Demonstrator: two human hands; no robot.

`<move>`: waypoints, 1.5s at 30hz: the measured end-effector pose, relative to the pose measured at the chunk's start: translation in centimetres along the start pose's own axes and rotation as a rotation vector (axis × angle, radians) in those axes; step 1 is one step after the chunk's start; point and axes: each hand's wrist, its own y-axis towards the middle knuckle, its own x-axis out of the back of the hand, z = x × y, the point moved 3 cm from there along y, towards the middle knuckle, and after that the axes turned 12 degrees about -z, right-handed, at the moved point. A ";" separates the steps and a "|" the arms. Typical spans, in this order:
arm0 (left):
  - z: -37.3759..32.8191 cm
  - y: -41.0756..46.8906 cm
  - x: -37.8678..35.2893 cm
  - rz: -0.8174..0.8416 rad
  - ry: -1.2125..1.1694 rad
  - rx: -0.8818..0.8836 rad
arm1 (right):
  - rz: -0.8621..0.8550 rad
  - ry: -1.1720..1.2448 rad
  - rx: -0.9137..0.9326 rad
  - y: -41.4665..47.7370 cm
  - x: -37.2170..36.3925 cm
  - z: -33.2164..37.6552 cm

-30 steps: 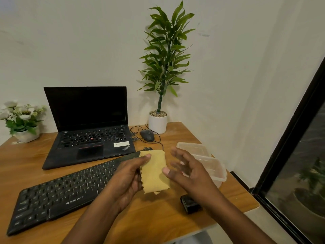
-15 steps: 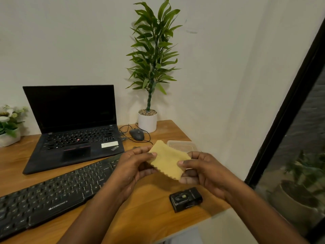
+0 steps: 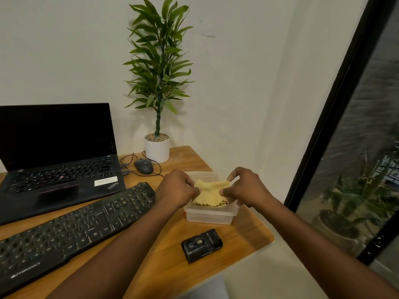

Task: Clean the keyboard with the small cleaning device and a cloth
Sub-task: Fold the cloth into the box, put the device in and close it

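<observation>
Keyboard (image 3: 71,229) lies on the desk (image 3: 244,234), its long axis slanting from near left to far right, with its right end just beside the left hand (image 3: 176,190). The cloth (image 3: 210,193) is held over the clear container (image 3: 209,216); the fingers of the left hand and the right hand (image 3: 246,187) pinch its opposite edges. The device (image 3: 201,244) lies unheld, nearer the viewer. The keyboard is left of the cloth, so the left hand is nearer.

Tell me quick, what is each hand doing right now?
Left hand: pinches the left edge of the small yellow cloth with scalloped edges.
Right hand: pinches the right edge of the same cloth.
</observation>
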 end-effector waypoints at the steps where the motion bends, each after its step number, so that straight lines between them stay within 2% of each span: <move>1: -0.1 0.1 -0.3 -0.009 0.057 -0.022 | -0.024 -0.109 0.049 0.2 -0.4 -0.2; 4: -0.3 0.1 -1.1 -0.008 0.193 -0.070 | -0.078 -0.334 0.127 0.6 -1.1 -0.5; 8: -0.5 -0.2 -2.0 0.003 0.297 -0.120 | -0.022 -0.377 0.120 1.0 -2.1 -1.1; 19: -1.7 -0.3 -2.2 -0.008 0.535 -0.326 | -0.039 -0.534 0.247 0.4 -3.4 -0.8; 24: -1.6 -0.3 -1.3 -0.079 0.409 -0.370 | -0.131 -0.571 0.348 -0.2 -2.6 0.1; 28: -1.3 -0.8 1.5 -0.134 0.290 -0.334 | -0.203 -0.526 0.410 -1.3 -1.7 2.3; 31: -0.5 -1.8 4.6 -0.170 0.237 -0.307 | -0.215 -0.407 0.454 -2.8 -1.5 4.5; 36: 3.5 -4.7 11.3 -0.270 0.204 -0.171 | -0.094 -0.112 0.506 -5.8 -3.8 8.4; 45: 11.4 -11.0 22.4 -0.387 0.190 -0.034 | 0.155 0.178 0.585 -10.7 -10.5 14.6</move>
